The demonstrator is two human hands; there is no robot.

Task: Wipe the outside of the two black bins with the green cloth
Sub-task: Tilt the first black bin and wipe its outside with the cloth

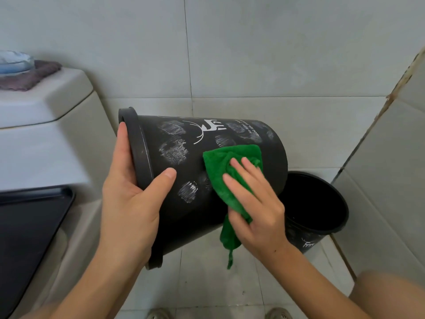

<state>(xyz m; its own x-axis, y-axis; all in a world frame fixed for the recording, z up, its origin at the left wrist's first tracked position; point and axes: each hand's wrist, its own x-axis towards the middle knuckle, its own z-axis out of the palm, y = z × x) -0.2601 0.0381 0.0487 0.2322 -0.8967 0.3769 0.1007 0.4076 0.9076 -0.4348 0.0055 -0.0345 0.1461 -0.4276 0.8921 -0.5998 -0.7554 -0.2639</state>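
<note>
Gripping the rim of the tipped black bin [190, 180], the left hand [128, 203] held it off the floor, thumb curled on its smudged side. Right hand [255, 203], fingers nearly straight, pressed the green cloth [220, 171] flat against that side. Second bin [317, 212] stood upright behind, right.

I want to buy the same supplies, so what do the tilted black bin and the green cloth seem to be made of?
The tilted black round bin looks like moulded plastic with a matte finish: smooth wall, rolled rim, printed white deer, chalky white smudges. The green cloth under the right hand looks like fluffy microfibre or terry, judging by its fuzzy pile and soft folds; the exact fibre is unclear.
</note>
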